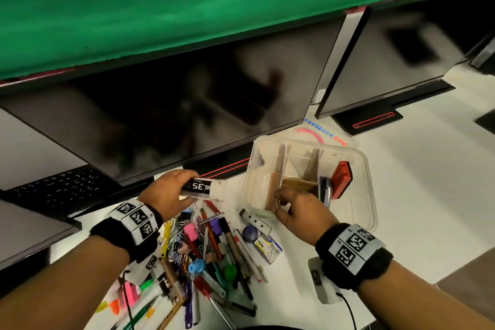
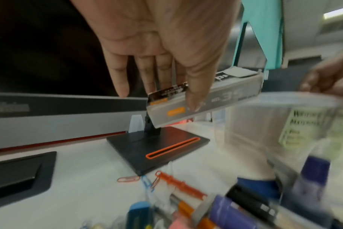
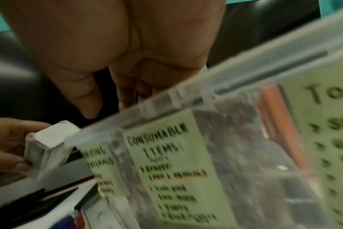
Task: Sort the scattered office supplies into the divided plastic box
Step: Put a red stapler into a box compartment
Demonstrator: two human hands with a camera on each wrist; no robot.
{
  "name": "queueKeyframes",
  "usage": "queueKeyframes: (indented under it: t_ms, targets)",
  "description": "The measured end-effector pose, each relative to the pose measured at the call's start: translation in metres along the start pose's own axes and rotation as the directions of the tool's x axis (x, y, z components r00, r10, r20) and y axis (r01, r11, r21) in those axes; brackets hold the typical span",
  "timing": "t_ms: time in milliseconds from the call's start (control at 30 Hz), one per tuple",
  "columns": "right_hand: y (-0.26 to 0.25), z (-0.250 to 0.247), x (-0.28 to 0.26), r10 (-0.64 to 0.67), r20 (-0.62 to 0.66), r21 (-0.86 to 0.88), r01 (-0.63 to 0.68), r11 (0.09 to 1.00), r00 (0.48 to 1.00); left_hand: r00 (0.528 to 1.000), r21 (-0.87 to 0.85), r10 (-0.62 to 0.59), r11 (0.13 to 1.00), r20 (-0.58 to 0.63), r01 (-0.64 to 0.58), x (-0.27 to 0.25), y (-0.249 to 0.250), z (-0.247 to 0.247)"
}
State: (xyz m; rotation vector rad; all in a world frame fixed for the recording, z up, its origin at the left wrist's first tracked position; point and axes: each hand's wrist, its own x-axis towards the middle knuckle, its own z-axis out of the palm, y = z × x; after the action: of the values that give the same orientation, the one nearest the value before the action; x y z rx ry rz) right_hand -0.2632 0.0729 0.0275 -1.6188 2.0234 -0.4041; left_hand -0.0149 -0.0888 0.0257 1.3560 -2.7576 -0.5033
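My left hand [image 1: 187, 193] grips a small black-and-white staple box [image 1: 201, 187] marked "No. 35" and holds it in the air just left of the clear divided plastic box [image 1: 368, 182]. In the left wrist view the thumb and fingers [image 2: 194, 99] pinch the staple box [image 2: 221, 99]. My right hand [image 1: 284, 201] grips the plastic box's near rim [image 3: 225, 80], and the box looks tilted. Green labels on its front wall read "Consumable items" [image 3: 162, 162] and "Writing materials". Cardboard dividers split it; a red stamp [image 1: 341, 177] and a dark stapler [image 1: 325, 187] lie in the right part.
A heap of pens, markers, paper clips and highlighters [image 1: 209, 249] covers the white desk in front of me. Two dark monitors [image 1: 187, 102] stand behind, one on a black base [image 2: 157, 147]. A keyboard [image 1: 53, 190] lies at the left. The box's lid [image 1: 326, 136] lies behind it.
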Motion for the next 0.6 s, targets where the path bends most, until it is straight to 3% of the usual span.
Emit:
queueKeyframes:
  t_ms: [100, 233, 433, 533, 600]
  targets:
    - [-0.018, -0.013, 0.004, -0.038, -0.097, 0.126, 0.05, 0.991, 0.995, 0.999, -0.129, -0.017, 0.992, -0.034, 0.013, -0.007, 0.016, -0.009]
    - [-0.043, -0.028, 0.006, -0.141, -0.091, 0.191, 0.156, 0.969, 0.986, 0.998, -0.251, 0.065, 0.965, -0.019, -0.068, -0.007, 0.046, -0.009]
    - [-0.043, -0.05, 0.002, -0.087, -0.196, 0.27, 0.139, 0.953, 0.977, 0.983, -0.387, 0.164, 0.903, -0.086, -0.185, 0.003, 0.088, -0.005]
    - [-0.027, -0.087, -0.004, -0.013, -0.245, 0.207, 0.066, 0.976, 0.97, 0.969, -0.248, 0.242, 0.937, -0.045, -0.246, 0.01, 0.092, -0.002]
    - [-0.015, -0.112, -0.009, 0.013, -0.241, 0.046, -0.002, 0.999, 0.971, 0.946, -0.099, 0.323, 0.942, 0.013, -0.32, 0.013, 0.091, 0.002]
